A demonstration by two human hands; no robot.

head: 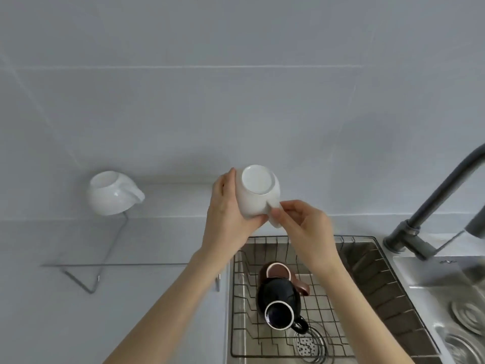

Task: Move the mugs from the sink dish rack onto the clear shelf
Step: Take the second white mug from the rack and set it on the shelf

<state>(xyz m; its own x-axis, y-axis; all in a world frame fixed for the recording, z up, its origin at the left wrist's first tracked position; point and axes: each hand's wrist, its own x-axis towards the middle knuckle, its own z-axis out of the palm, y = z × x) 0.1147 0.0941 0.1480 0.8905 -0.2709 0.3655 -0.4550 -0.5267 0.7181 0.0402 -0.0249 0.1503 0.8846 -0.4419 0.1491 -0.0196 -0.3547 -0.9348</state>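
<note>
I hold a white mug (256, 191) upside down above the back edge of the sink. My left hand (228, 216) wraps its body, and my right hand (301, 227) pinches its handle. Another white mug (111, 193) stands upside down on the clear shelf (131, 265) at the left, which rests on thin wire legs. In the wire dish rack (288, 334) inside the sink lie a black mug (279, 303) and, behind it, a brown mug (280, 273) with a pale rim.
A dark faucet (430, 214) rises at the right of the sink. A steel draining area (446, 298) with round drains lies at the far right. The sink drain strainer (308, 346) shows under the rack. A grey tiled wall fills the upper view.
</note>
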